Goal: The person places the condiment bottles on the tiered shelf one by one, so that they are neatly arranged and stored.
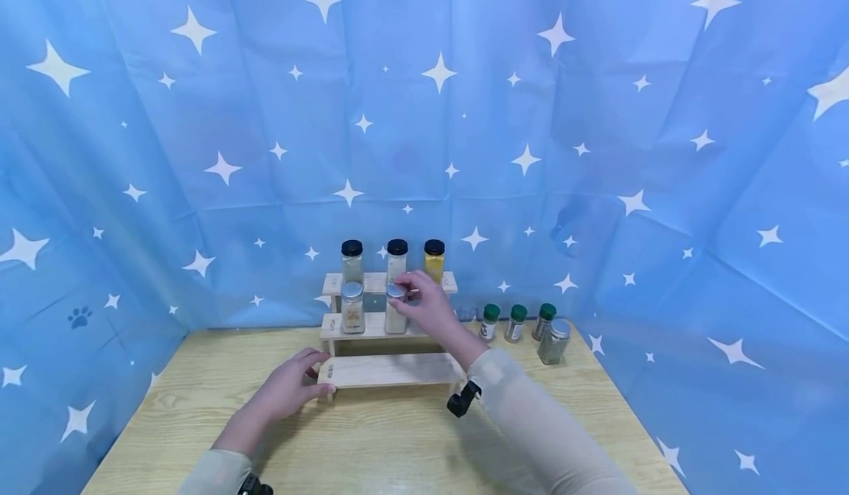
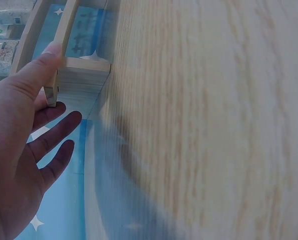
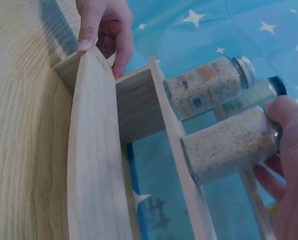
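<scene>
1. While a left hand (image 1: 290,386) pinches the left end of the lowest board (image 1: 391,372) of the wooden rack (image 1: 374,325) between thumb and fingertip, remaining fingers spread, firm pressure there should keep everything from sliding.
2. Near the middle tier's (image 1: 332,325) left end stands a labelled jar (image 1: 353,317), barcode (image 3: 196,102) visible, print too blurred to read.
3. At that tier's center, a right hand (image 1: 434,311) pinches another jar (image 1: 396,320) around its lid (image 1: 394,289); keeping it upright and releasing only once flat looks wisest.
4. Toward the desk's (image 1: 371,443) back-right corner, green-capped jars (image 1: 515,325) wear labels (image 1: 487,329) too small to read.
</scene>
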`<state>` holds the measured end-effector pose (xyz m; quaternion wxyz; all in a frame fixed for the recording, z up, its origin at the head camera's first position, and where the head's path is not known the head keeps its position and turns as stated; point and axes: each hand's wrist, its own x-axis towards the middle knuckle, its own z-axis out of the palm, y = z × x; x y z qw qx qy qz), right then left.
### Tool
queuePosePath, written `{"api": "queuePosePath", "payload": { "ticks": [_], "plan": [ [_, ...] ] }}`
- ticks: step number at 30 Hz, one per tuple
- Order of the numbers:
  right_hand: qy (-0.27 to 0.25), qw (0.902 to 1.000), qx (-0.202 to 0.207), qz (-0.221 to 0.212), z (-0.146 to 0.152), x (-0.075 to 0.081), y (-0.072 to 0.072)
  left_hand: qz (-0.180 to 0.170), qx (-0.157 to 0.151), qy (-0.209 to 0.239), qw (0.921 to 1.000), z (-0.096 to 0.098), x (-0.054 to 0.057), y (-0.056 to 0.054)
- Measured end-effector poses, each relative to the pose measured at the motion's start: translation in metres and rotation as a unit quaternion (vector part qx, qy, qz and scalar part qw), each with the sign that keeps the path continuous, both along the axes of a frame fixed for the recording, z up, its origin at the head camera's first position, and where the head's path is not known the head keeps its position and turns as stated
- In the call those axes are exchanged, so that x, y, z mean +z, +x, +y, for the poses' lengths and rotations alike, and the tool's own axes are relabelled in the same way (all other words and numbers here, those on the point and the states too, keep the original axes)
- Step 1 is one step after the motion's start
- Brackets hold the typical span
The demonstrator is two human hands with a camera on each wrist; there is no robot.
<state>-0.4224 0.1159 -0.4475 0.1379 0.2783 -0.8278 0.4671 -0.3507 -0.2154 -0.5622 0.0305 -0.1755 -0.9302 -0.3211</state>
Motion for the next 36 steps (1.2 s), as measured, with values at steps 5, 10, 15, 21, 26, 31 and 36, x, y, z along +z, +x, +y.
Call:
{"api": "queuePosePath", "payload": {
  "ticks": [5, 10, 15, 21, 26, 31, 36],
  "plan": [
    [0.006, 1.0, 0.003, -0.002, 0.0, 0.002, 0.0, 0.004, 0.003, 0.003, 1.0, 0.0, 0.0, 0.0],
    [0.011, 0.9998, 0.009, -0.015, 0.007, 0.001, 0.005, 0.001, -0.002, 0.0, 1.0, 0.0, -0.002, -0.001],
    [0.001, 0.9992, -0.009, -0.04, 0.027, -0.005, 0.014, -0.004, -0.002, -0.001, 1.0, 0.001, -0.003, 0.0],
    [-0.006, 0.9979, -0.041, -0.05, 0.061, -0.005, 0.023, -0.003, -0.003, 0.002, 1.0, 0.001, -0.001, 0.001],
    [-0.005, 0.9965, -0.075, -0.037, 0.094, -0.011, 0.028, -0.003, -0.002, 0.004, 1.0, -0.001, 0.001, 0.001],
    [-0.019, 0.9897, -0.138, -0.033, 0.131, -0.021, 0.036, 0.001, -0.009, 0.009, 0.9999, -0.002, 0.0, 0.0],
    [-0.043, 0.979, -0.194, -0.046, 0.172, -0.03, 0.042, 0.0, -0.006, 0.011, 0.9999, -0.001, -0.001, 0.0]
  ]
}}
